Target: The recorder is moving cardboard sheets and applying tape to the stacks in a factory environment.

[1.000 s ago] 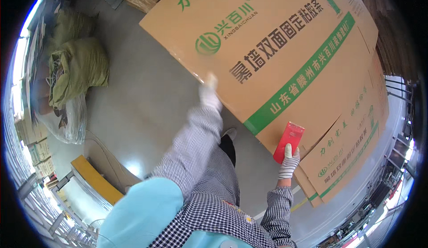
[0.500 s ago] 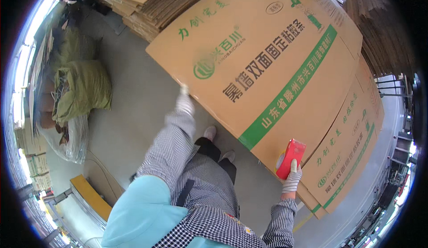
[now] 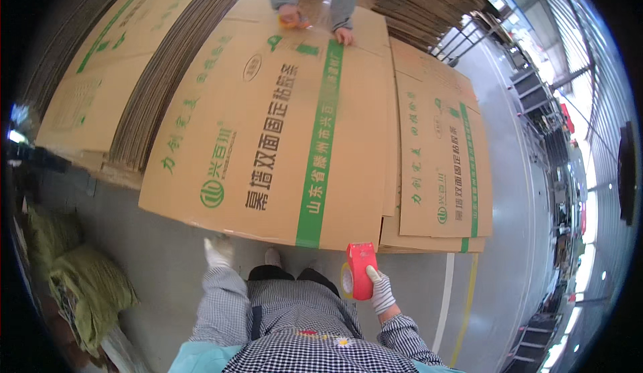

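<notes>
The right hand [image 3: 382, 292] grips a red tape holder [image 3: 362, 270]. The big flat box [image 3: 281, 138] lies just past both hands' fingers. The left hand [image 3: 218, 252] is blurry; I cannot tell if its fingers are open. A loose grip could drop the holder.

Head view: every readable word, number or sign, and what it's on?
I don't transcribe printed wording; by place:
Large cardboard: bold black characters, green lettering, round green logo, pale characters on green band.
Right-hand cardboard: similar print, smaller.
Left stack: green print, too small.
Red dispenser: nothing legible.
</notes>
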`<state>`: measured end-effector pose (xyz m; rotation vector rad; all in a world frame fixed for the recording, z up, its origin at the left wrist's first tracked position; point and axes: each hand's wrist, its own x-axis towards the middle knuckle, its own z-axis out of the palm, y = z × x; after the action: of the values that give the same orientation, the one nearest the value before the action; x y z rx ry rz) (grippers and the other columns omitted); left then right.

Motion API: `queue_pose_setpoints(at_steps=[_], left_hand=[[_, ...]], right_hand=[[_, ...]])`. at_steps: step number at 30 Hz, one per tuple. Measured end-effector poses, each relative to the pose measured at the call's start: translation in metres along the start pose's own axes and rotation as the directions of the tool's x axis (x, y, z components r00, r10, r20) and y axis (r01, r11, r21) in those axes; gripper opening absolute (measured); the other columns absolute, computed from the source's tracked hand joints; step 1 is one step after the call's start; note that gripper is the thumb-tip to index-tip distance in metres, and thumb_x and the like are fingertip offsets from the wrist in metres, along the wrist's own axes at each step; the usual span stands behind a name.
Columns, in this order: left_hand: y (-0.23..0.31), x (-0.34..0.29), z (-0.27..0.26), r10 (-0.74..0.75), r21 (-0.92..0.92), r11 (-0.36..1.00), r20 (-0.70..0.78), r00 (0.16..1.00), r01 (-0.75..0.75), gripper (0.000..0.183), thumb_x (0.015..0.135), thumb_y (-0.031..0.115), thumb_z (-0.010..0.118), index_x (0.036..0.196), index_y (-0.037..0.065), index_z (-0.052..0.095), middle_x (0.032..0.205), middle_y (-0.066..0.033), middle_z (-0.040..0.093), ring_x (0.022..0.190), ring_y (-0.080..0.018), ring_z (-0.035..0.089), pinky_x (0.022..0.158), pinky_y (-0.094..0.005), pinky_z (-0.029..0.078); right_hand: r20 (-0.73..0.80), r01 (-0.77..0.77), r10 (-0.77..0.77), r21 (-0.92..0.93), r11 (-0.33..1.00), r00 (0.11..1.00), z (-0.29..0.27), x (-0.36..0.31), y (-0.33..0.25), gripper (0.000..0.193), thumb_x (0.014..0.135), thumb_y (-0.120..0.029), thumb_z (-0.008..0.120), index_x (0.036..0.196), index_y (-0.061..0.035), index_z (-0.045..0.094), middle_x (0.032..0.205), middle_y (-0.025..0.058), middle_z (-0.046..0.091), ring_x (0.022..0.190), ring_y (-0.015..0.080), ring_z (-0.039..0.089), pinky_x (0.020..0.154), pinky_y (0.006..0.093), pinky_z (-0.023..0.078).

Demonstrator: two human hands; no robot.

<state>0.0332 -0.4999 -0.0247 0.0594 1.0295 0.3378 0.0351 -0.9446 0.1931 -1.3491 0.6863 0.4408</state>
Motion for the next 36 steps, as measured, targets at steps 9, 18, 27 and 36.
queue_pose_setpoints(at_steps=[9, 18, 27, 36], left_hand=[[-0.011, -0.002, 0.03, 0.015, -0.02, 1.0, 0.385, 0.923, -0.008, 0.063, 0.096, 0.055, 0.041, 0.142, 0.012, 0.042, 0.142, -0.0073, 0.047, 0.127, -0.0289, 0.045, 0.105, -0.0496, 0.038], [0.015, -0.053, 0.094, 0.032, 0.614, 0.766, 0.261, 0.965, -0.191, 0.056, 0.089, 0.048, 0.062, 0.132, 0.013, 0.052, 0.124, -0.0053, 0.061, 0.112, -0.0213, 0.058, 0.096, -0.0408, 0.047], [-0.103, -0.236, -0.043, -0.105, 0.547, 0.792, 0.561, 0.821, -0.272, 0.062, 0.096, 0.045, 0.053, 0.141, 0.004, 0.043, 0.134, -0.0122, 0.055, 0.122, -0.0281, 0.053, 0.105, -0.0459, 0.042], [-0.104, -0.373, -0.193, -0.19, 0.489, 0.872, 0.324, 0.927, 0.008, 0.062, 0.097, 0.049, 0.048, 0.143, 0.008, 0.04, 0.136, -0.0143, 0.053, 0.123, -0.0324, 0.052, 0.104, -0.0507, 0.043]], right_hand=[[0.036, -0.006, -0.001, 0.209, 0.978, 0.999, -0.01, -0.049, -0.004, 0.053, 0.088, -0.035, 0.071, 0.123, 0.0025, 0.06, 0.111, 0.0098, 0.067, 0.097, 0.0189, 0.065, 0.089, 0.0338, 0.052], [-0.123, 0.182, -0.145, 0.389, 0.903, 0.982, -0.105, -0.114, -0.019, 0.054, 0.086, -0.035, 0.074, 0.124, 0.0005, 0.06, 0.113, 0.0094, 0.067, 0.097, 0.0185, 0.065, 0.09, 0.0328, 0.052], [-0.286, 0.547, -0.471, 0.334, 0.768, 0.835, -0.213, -0.226, -0.036, 0.049, 0.083, -0.027, 0.077, 0.121, -0.0015, 0.06, 0.11, 0.0078, 0.067, 0.097, 0.0167, 0.064, 0.088, 0.0324, 0.051], [-0.189, 0.375, -0.346, 0.152, 0.914, 0.919, -0.254, -0.233, -0.011, 0.04, 0.082, -0.02, 0.077, 0.114, -0.0004, 0.063, 0.097, 0.0046, 0.068, 0.08, 0.0139, 0.065, 0.073, 0.0308, 0.055]])
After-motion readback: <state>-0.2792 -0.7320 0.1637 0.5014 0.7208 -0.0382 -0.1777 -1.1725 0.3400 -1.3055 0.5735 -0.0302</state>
